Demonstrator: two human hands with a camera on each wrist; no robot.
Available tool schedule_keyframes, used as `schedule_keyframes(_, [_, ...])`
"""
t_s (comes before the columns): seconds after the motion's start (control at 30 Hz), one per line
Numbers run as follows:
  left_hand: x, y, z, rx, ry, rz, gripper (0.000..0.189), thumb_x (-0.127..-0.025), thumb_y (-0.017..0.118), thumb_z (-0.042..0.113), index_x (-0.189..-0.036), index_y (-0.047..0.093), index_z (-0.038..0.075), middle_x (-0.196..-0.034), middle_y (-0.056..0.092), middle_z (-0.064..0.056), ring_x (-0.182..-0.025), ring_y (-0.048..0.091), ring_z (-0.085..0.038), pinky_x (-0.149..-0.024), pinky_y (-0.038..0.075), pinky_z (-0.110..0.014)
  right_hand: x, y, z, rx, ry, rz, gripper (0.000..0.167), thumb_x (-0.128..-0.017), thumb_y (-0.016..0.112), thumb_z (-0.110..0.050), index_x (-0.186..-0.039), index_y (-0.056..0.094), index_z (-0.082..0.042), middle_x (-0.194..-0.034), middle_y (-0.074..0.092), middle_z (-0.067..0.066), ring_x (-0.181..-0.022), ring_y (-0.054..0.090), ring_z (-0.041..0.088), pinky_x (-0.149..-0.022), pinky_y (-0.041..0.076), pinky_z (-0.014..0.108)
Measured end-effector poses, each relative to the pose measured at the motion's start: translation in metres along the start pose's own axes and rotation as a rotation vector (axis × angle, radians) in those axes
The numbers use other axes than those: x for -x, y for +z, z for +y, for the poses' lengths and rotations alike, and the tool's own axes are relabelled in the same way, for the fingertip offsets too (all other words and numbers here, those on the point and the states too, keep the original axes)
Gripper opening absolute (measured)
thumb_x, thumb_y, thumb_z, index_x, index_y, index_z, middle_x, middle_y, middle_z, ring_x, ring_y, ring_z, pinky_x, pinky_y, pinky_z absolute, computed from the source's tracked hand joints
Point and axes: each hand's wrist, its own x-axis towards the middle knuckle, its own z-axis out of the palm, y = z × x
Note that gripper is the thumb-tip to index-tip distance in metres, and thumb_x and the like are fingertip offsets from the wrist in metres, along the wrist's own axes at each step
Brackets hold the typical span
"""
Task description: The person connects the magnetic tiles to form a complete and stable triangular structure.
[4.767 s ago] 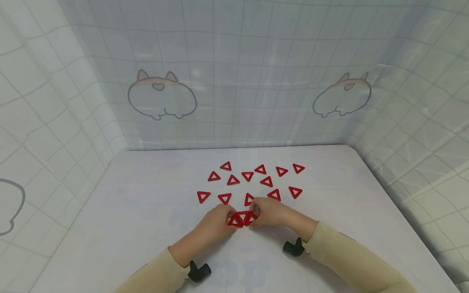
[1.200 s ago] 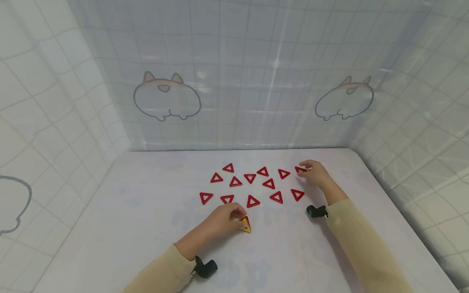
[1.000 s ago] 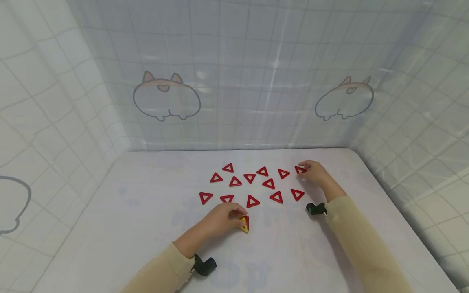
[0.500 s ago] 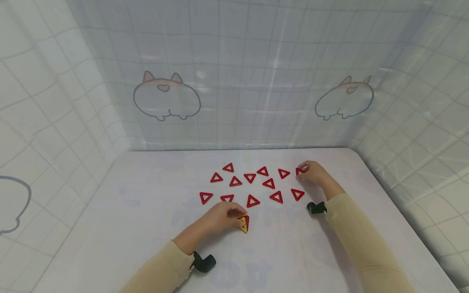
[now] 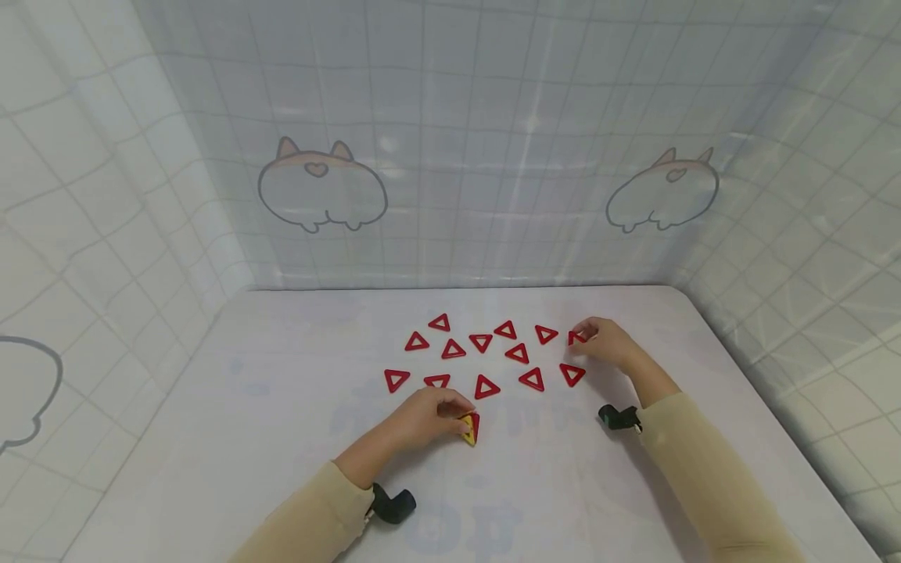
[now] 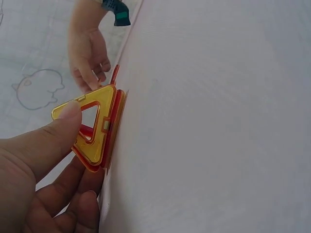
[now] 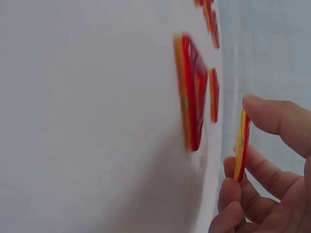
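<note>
Over white tabletop (image 5: 281,375), right hand (image 5: 607,341) has drawn its pinched triangle (image 7: 241,150) nearer; left hand (image 5: 422,420) pinches triangles (image 6: 101,141).

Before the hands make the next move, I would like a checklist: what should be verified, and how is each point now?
1. Left hand secures its triangle pieces: ok, pinched between thumb and fingers.
2. Right hand holds its own piece: ok, pinched likewise.
3. That piece is off the table: ok, it appears raised in the right wrist view.
4. Both hands' pieces are joined: not ok, they are well apart.
5. Straight path between the hands free: not ok, a loose red triangle lies below it.
6. Exact number of pieces in the left hand: cannot tell.
</note>
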Motion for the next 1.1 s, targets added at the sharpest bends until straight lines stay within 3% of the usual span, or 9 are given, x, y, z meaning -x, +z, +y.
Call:
schedule_keyframes(0.43, [-0.004,0.002,-0.003,0.019,-0.022,0.031,0.026,-0.084,0.082,0.025,-0.11,0.074,0.025,-0.102,0.067,0.012,-0.1,0.06,-0.013,-0.089,0.053,-0.033,0.045,0.014,-0.024,0.012,-0.184,-0.06,0.044,-0.086,0.08,-0.025,-0.122,0.063,-0.008,-0.107,0.059,0.01,-0.093,0.058,0.025,-0.074,0.051,0.035])
schedule_keyframes(0.93, [-0.002,0.001,0.0,0.013,-0.013,0.051,0.028,-0.086,0.081,0.024,-0.112,0.075,0.024,-0.102,0.066,0.011,-0.098,0.059,-0.014,-0.085,0.053,-0.032,0.078,0.036,-0.046,0.023,-0.319,-0.085,0.045,-0.081,0.085,-0.028,-0.117,0.065,-0.01,-0.105,0.061,0.009,-0.091,0.055,0.023,-0.07,0.051,0.034])
schedule_keyframes(1.1, [-0.003,0.002,-0.001,0.008,-0.019,0.054,0.028,-0.085,0.081,0.025,-0.112,0.075,0.024,-0.102,0.067,0.011,-0.098,0.059,-0.014,-0.085,0.053,-0.032,0.088,0.048,-0.057,0.014,-0.362,-0.1,0.04,-0.08,0.085,-0.022,-0.112,0.065,-0.009,-0.099,0.06,0.005,-0.085,0.055,0.022,-0.068,0.051,0.035])
